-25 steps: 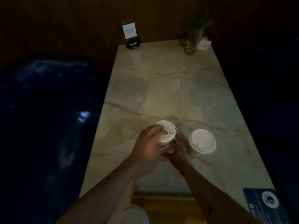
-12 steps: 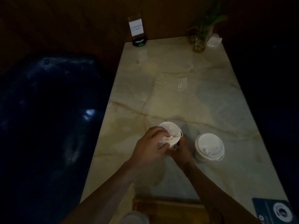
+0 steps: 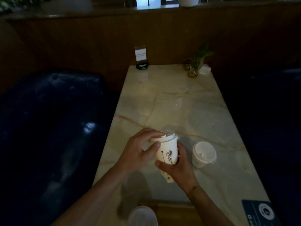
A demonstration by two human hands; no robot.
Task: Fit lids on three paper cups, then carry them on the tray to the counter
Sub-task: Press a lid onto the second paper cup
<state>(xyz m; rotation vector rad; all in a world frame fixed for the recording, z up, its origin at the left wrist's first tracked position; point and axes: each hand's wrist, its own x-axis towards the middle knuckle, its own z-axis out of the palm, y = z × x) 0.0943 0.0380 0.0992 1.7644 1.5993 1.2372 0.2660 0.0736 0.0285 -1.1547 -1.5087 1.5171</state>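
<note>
A white paper cup (image 3: 167,152) with a dark print is held above the marble table (image 3: 171,98), tilted away from me. My right hand (image 3: 178,167) grips its lower body. My left hand (image 3: 138,152) is on its upper part, fingers over the white lid (image 3: 169,136) at the rim. A second cup (image 3: 203,154) with its lid on stands to the right on the table. A third lidded cup (image 3: 142,216) sits at the bottom edge on a wooden tray (image 3: 175,212), partly cut off.
A dark blue padded seat (image 3: 48,128) runs along the left of the table. At the far end stand a sign holder (image 3: 141,57), a small plant in a vase (image 3: 193,67) and a tissue. A dark card (image 3: 260,212) lies at the near right corner.
The cup has been lifted and tilted, so its printed side shows. The view has swung upward, bringing the back wall and a window ledge into sight.
</note>
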